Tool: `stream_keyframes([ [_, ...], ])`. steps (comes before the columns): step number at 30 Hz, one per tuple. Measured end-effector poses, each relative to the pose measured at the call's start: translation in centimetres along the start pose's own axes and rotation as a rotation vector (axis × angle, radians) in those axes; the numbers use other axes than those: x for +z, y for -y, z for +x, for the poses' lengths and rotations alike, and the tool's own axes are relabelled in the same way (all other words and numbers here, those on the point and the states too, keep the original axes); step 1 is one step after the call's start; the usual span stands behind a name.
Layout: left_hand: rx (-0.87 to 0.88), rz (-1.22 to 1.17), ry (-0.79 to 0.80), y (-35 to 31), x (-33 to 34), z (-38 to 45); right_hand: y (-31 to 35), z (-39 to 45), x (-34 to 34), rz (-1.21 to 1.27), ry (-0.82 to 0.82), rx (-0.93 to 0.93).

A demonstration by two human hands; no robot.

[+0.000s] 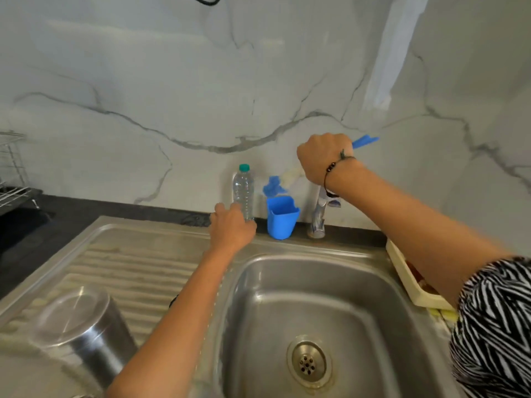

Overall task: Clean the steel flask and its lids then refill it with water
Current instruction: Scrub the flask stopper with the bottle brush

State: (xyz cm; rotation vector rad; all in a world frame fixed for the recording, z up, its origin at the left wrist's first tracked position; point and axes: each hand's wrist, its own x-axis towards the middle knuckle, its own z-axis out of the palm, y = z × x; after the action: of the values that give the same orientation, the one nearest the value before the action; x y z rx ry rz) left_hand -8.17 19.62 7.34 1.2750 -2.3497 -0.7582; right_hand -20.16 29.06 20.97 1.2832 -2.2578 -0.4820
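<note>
The steel flask (83, 331) stands upside down on the ribbed drainboard at the lower left, apart from both hands. My right hand (323, 159) grips a bottle brush (365, 141) by its blue handle. The brush's white and blue head (275, 185) hangs just above a blue plastic cup (281, 219). My left hand (231, 228) reaches to the base of a clear plastic water bottle (243, 188) with a green cap. Its fingers touch the bottle, but whether they close round it is hidden. No lids are in view.
The steel sink basin (316, 311) with its drain lies below my arms. A chrome tap (317, 216) rises behind it, under my right wrist. A cream tray (413, 282) sits at the sink's right edge. A wire dish rack (11, 179) stands at the far left.
</note>
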Motion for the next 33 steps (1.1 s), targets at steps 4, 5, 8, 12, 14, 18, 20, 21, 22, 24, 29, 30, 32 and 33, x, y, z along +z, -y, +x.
stream_keyframes([
  [4,0.021,0.068,0.050,-0.6,0.4,0.1,1.4,2.2,1.7,-0.108,0.066,-0.057],
  [5,0.027,0.074,0.070,-0.7,0.7,0.1,1.6,2.8,2.3,-0.133,0.091,-0.057],
  [8,0.032,0.101,0.120,-0.8,1.8,0.5,2.1,4.8,3.9,-0.175,0.151,-0.056],
  [12,0.034,0.138,0.171,-0.7,3.1,1.3,2.4,6.9,5.8,-0.167,0.240,-0.070],
  [14,0.030,0.144,0.182,-0.5,3.9,1.8,2.2,7.9,6.7,-0.162,0.263,-0.069],
  [18,0.040,0.108,0.188,-0.2,5.5,2.5,1.5,9.5,8.1,-0.194,0.280,-0.076],
  [20,0.042,0.081,0.215,0.0,6.2,2.8,1.4,9.9,9.0,-0.236,0.313,-0.088],
  [21,0.042,0.078,0.225,0.1,6.7,3.0,1.4,10.1,9.5,-0.264,0.320,-0.091],
  [22,0.042,0.080,0.229,0.2,7.0,3.2,1.4,10.2,9.9,-0.289,0.314,-0.092],
  [24,0.034,0.077,0.231,0.4,7.7,3.6,1.3,10.4,10.5,-0.308,0.288,-0.089],
  [29,0.016,0.082,0.250,1.0,8.7,3.8,0.7,10.7,10.8,-0.308,0.279,-0.071],
  [30,0.017,0.081,0.252,1.0,8.8,3.7,0.7,10.6,10.9,-0.316,0.277,-0.070],
  [32,0.022,0.081,0.257,1.0,9.0,3.4,0.8,10.2,11.1,-0.332,0.265,-0.071],
  [33,0.023,0.082,0.261,1.0,9.0,3.2,0.9,10.0,11.0,-0.334,0.256,-0.072],
])
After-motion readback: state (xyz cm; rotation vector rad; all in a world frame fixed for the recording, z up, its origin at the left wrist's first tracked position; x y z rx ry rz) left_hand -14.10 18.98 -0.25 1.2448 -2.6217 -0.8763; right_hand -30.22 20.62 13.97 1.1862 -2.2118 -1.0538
